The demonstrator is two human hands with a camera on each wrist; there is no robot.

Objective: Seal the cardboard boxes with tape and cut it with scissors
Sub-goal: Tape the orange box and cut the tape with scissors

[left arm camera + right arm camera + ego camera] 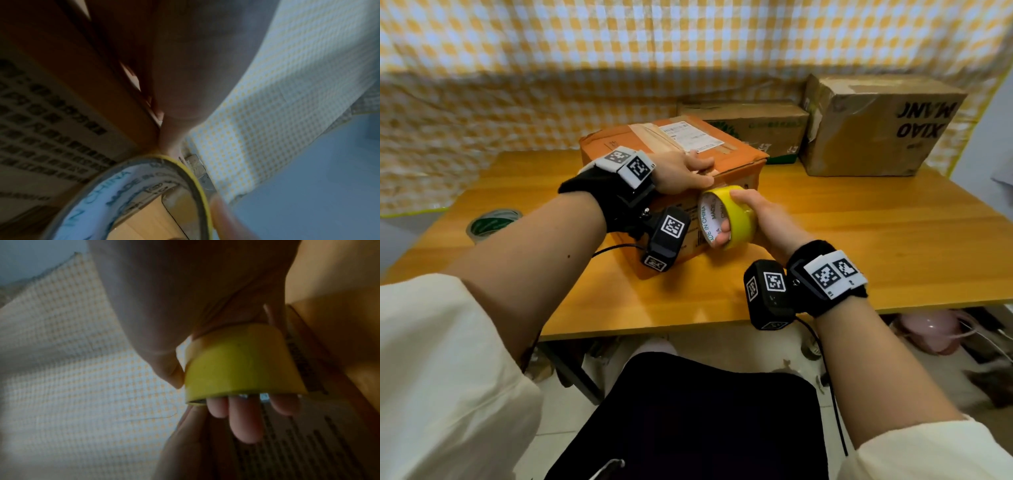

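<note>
An orange cardboard box (pixel 736 168) with a white shipping label lies on the wooden table (pixel 893 240). My left hand (pixel 697 171) lies flat on the box's top front edge, fingers straight, thumb along the rim; in the left wrist view the left hand (pixel 185 84) rests against the box (pixel 61 78). My right hand (pixel 731 216) grips a yellow tape roll (pixel 743 228) against the box's front face, just below the left hand. The fingers (pixel 246 418) pass through the core of the roll (pixel 240 366) and the thumb lies outside. No scissors are in view.
A green tape roll (pixel 491 224) lies at the table's left edge. Two more cardboard boxes, a low one (pixel 750 126) and a taller one (pixel 876 130), stand at the back right. A checked cloth (pixel 619 51) hangs behind. Bare tabletop lies right of the orange box.
</note>
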